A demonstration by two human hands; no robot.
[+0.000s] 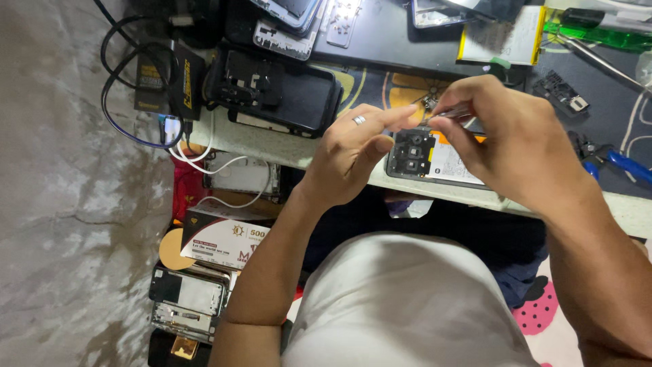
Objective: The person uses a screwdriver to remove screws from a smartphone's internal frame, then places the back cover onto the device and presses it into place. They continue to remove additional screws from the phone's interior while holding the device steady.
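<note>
An opened phone (424,158) with its back off lies at the near edge of the workbench (272,144), showing the camera module and a white battery. My left hand (353,153), with a ring on one finger, has its index finger stretched toward a tiny part held just above the phone. My right hand (506,139) pinches metal tweezers (454,112) whose tips meet that fingertip over the phone's top edge. What sits between the tips is too small to make out.
Another opened phone frame (275,92) lies to the left on the bench. A yellow-edged battery (502,37), green tool (598,34) and blue-handled pliers (621,163) lie behind and right. Cables (136,102), boxes (221,238) and phone frames (187,302) sit on the floor at left.
</note>
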